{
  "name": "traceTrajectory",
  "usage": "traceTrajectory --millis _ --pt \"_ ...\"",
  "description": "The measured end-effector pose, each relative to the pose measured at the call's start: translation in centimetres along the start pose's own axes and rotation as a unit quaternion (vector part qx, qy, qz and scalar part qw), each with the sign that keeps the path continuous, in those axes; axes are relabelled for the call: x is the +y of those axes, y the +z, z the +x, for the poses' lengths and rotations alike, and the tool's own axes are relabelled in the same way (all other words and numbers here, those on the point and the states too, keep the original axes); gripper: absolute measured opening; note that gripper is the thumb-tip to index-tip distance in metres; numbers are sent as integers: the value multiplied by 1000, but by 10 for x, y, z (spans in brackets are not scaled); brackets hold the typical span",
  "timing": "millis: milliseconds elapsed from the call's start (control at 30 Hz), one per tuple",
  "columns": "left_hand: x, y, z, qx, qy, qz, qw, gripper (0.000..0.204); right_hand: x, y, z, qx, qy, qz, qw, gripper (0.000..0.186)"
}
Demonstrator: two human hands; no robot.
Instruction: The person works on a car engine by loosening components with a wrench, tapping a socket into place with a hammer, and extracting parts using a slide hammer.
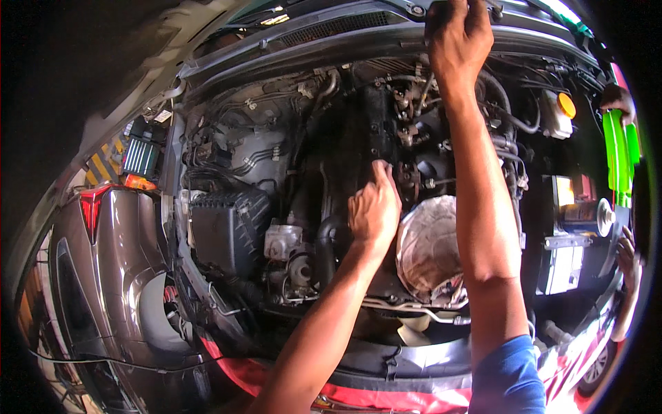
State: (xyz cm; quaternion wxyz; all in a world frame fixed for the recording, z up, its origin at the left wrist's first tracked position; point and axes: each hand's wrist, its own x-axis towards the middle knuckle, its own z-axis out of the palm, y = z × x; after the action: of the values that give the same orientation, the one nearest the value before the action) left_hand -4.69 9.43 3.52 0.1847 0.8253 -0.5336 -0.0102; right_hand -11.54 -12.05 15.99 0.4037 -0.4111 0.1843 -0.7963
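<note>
Both my arms reach over an open engine bay. My left hand [374,210] is at the middle of the engine, its fingers drawn together and the tips against the long dark engine cover [379,127]. Whatever those fingertips pinch is too small or hidden to name. Farther back, my right hand [460,45] is curled at the rear edge of the bay, next to a dark object [437,15]. The top of the picture cuts off its fingertips. A crumpled, pale, stained cloth-like cover [431,248] lies between my forearms.
A black air filter box [227,224] stands at left, a reservoir with a yellow cap [565,105] at back right. A can [586,218] lies near the battery [564,265]. Another person's hand [627,259] is at the right edge, by a bright green object [619,152]. Red cloth [400,399] drapes the front.
</note>
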Motion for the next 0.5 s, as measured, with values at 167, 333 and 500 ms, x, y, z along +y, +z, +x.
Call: traceTrajectory --millis 167,333,500 --pt "-4 11 9 -8 -26 12 1000 26 -91 -2 -18 -11 -63 -28 998 28" --pt "-2 10 6 37 16 -12 999 30 -195 -36 -55 -146 -174 -253 940 31" --pt "23 -42 -54 146 -2 -373 917 22 -281 -113 -133 -338 -87 -433 831 15"
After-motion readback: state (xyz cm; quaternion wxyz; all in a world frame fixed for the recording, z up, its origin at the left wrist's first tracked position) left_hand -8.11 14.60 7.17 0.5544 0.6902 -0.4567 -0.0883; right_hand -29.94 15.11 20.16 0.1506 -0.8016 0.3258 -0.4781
